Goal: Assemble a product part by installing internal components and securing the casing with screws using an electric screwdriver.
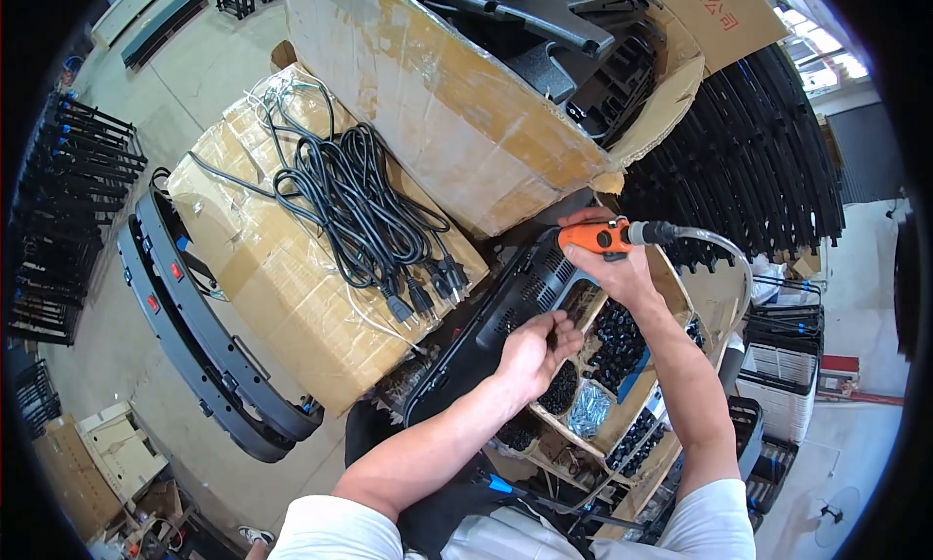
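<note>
In my right hand [614,259] is an orange power screwdriver [590,237], its body lying sideways and a clear hose running from its rear end. Its tip is down at the far end of a long black plastic cover [486,332] with vent slots. Beside the cover's near half, my left hand [539,351] hovers with its fingers curled inward; whatever they hold is too small to make out. Below that hand is a cardboard parts tray [583,445] with small black screws [558,389], a bag of silvery pieces [590,409] and black plastic parts [616,341].
Coiled black power cords [355,201] lie on a cardboard box [282,307] at left. A big open carton [437,94] of black plastic parts stands ahead. Curved black covers [199,337] lean at the left. Black frames [748,152] are stacked at the right.
</note>
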Available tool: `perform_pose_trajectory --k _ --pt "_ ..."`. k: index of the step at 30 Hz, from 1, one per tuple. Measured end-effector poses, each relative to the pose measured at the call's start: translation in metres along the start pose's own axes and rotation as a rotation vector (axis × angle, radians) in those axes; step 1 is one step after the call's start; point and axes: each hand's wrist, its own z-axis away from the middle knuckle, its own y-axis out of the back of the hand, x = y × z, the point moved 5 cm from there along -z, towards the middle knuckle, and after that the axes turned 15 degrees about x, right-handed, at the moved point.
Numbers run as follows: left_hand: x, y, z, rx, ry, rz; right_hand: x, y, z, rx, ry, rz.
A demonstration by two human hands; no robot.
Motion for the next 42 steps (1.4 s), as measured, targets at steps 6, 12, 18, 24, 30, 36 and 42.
perform_pose_trajectory --k 6,12,18,24,30,36,42 --pt "-0.018 0.055 0.041 0.001 0.017 -0.210 0.003 -0.004 0.004 0.004 -0.030 -0.045" --pt "-0.018 0.095 0.053 0.036 -0.057 -0.319 0.007 -0.010 0.007 0.058 -0.038 -0.114" --pt "0.010 0.107 0.080 0.011 -0.136 -0.378 -0.049 0.037 0.050 0.342 0.011 -0.262" --pt "-0.018 0.114 0.073 -0.026 0.005 -0.550 -0.077 0.108 0.237 0.632 -0.194 -0.126" --pt "-0.076 0.111 0.043 -0.083 0.092 -0.870 -0.115 0.113 0.515 1.088 -0.476 -0.145" --pt "-0.132 0.130 0.000 -0.077 0.155 -1.135 -0.144 0.042 0.730 1.488 -0.639 -0.331" --pt "-0.160 0.150 -0.020 -0.016 0.199 -1.376 -0.065 -0.028 0.799 1.788 -0.905 -0.579"
